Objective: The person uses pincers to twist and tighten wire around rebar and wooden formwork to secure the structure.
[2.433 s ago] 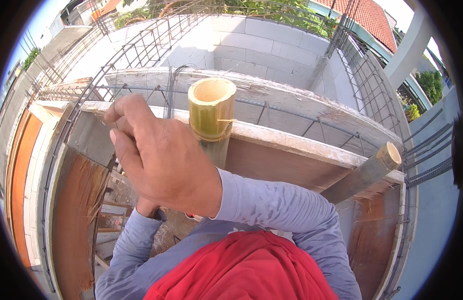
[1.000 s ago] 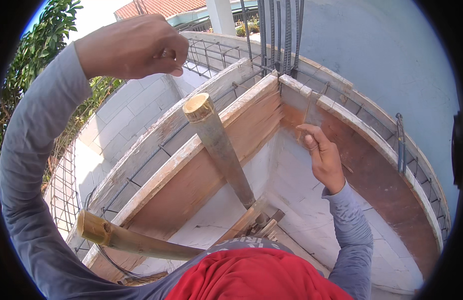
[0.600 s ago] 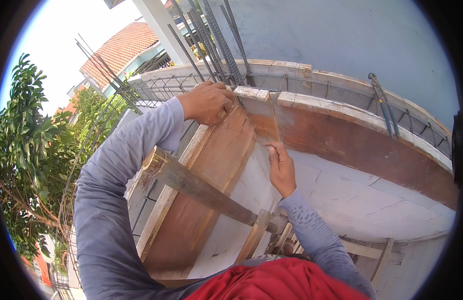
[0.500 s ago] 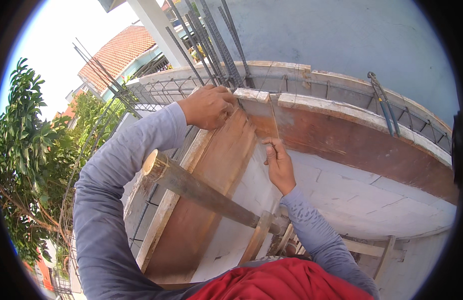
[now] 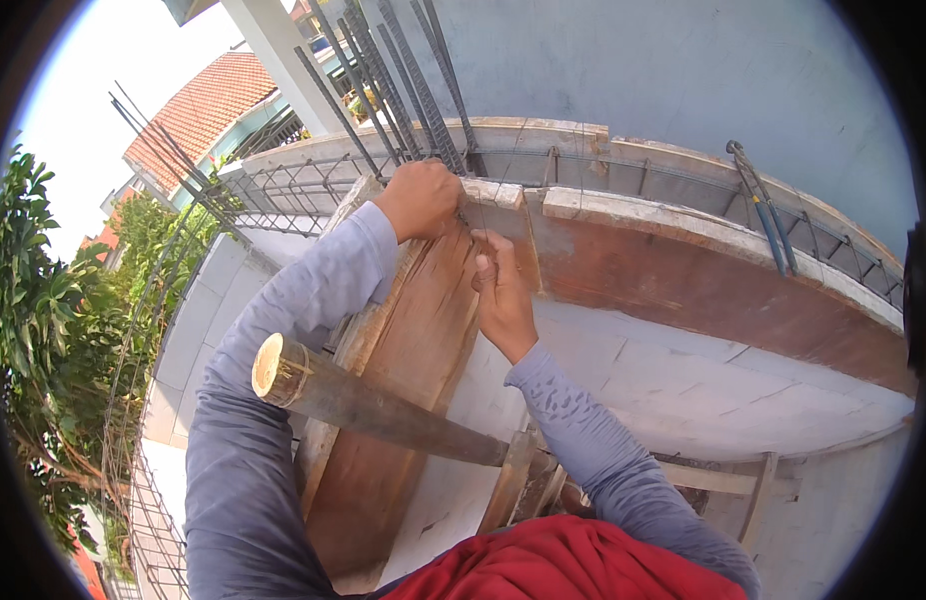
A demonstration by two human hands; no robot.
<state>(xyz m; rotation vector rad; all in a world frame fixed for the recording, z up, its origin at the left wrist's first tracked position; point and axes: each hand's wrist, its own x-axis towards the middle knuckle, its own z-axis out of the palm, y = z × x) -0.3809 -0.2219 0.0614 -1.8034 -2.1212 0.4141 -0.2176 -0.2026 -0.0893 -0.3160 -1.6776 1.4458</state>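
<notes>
i'm watching the left hand [image 5: 420, 200] closing in a fist over the top corner of the wooden board [image 5: 413, 370], at about twelve o'clock in view; whether it is pinching something small, i cannot tell. the right hand [image 5: 505, 295] is pressing flat against the board's face just at five o'clock from the left, fingers loosely curled, gripping nothing i can make out. the board is looking reddish-brown, worn and stained, leaning against the corner where the two form walls are meeting. i'm judging it could be slipping sideways if the right hand eases off, since the bamboo pole [image 5: 373, 405] at seven o'clock is bracing only lower down. steel bars [image 5: 403, 75] are jutting up right behind the knuckles, risking a scrape.
</notes>
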